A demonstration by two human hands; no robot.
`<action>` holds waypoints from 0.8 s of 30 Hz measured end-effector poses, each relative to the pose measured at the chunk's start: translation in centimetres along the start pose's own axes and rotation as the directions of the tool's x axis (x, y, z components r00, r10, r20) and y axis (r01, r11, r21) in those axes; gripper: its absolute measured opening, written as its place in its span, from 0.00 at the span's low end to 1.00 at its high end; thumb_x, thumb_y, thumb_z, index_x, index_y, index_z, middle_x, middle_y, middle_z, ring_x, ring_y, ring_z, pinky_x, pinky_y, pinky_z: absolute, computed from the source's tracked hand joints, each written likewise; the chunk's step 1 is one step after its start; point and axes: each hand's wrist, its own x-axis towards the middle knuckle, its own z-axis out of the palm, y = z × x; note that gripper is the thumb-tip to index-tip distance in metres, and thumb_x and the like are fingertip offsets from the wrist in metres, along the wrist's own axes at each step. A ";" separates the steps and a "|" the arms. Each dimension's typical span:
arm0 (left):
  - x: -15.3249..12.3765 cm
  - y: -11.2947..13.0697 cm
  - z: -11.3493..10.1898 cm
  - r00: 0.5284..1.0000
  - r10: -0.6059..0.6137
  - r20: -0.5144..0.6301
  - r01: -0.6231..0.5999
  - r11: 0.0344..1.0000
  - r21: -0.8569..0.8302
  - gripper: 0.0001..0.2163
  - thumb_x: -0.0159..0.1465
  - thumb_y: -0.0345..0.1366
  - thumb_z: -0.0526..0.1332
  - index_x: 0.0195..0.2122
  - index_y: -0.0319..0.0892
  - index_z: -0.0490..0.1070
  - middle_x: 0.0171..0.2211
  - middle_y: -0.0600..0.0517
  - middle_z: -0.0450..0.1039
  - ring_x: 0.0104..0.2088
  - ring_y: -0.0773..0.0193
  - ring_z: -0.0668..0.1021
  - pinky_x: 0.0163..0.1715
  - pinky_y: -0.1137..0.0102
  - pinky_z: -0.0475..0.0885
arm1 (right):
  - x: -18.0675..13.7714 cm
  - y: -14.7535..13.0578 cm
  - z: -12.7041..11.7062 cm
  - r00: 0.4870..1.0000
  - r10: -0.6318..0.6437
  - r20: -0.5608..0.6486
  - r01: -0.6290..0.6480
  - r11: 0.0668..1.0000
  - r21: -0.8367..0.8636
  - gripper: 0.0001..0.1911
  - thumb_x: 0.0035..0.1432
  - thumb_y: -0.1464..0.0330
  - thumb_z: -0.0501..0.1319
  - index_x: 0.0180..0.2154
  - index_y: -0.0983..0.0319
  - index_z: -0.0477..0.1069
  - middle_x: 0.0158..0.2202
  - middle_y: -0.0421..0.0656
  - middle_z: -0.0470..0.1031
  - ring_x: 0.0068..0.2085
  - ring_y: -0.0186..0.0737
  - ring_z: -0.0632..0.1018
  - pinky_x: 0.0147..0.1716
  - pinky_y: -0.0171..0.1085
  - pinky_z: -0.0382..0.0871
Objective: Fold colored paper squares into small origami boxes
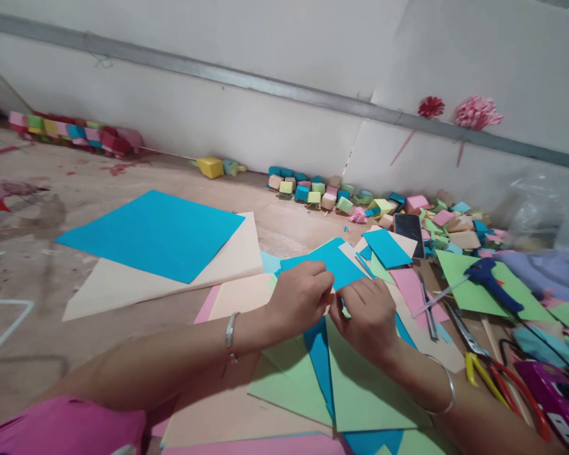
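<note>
My left hand (303, 297) and my right hand (367, 316) meet over the pile of paper, fingers curled in and fingertips close together. Both are closed in a pinch. Between them a small pale bit shows, too hidden by the fingers to make out. Just beyond the hands lies a blue paper sheet (322, 259), with a smaller blue piece (387, 248) to its right. Beneath them are light green sheets (374, 385), a narrow blue strip of paper (318, 360) and peach sheets (208, 404).
A large blue sheet (156, 234) lies on a cream sheet (99, 291) at left. Folded paper pieces (313, 189) line the wall. At right are a phone (409, 234), a cutter knife (428, 309), a glue gun (493, 281), scissors (469, 335) and a purple power strip (554, 398).
</note>
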 end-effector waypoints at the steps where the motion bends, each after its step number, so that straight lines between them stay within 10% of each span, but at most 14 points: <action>1: 0.0 0.0 0.1 1.000 -0.006 0.001 0.006 1.000 -0.023 0.06 0.53 0.26 0.58 0.22 0.41 0.63 0.24 0.53 0.65 0.28 0.65 0.68 0.24 0.71 0.55 | 0.0 0.0 0.0 1.000 -0.001 -0.007 0.001 1.000 -0.002 0.16 0.59 0.71 0.57 0.19 0.60 0.61 0.18 0.40 0.61 0.26 0.38 0.62 0.28 0.42 0.50; 8: -0.4 -0.9 0.8 0.998 0.057 -0.018 -0.059 0.995 -0.079 0.04 0.61 0.31 0.58 0.32 0.41 0.73 0.31 0.51 0.73 0.33 0.63 0.73 0.30 0.72 0.64 | -0.1 0.2 0.2 1.000 0.015 0.000 -0.015 1.000 -0.002 0.16 0.59 0.71 0.57 0.19 0.61 0.62 0.18 0.40 0.61 0.26 0.38 0.62 0.28 0.42 0.50; 24: -0.4 -0.8 0.4 0.995 0.098 0.020 -0.098 0.995 0.007 0.06 0.54 0.28 0.60 0.20 0.40 0.70 0.22 0.52 0.68 0.26 0.64 0.69 0.25 0.70 0.60 | 0.1 0.0 -0.2 0.994 0.042 0.102 -0.050 0.995 0.083 0.16 0.59 0.71 0.57 0.19 0.62 0.62 0.19 0.40 0.63 0.26 0.37 0.63 0.29 0.41 0.49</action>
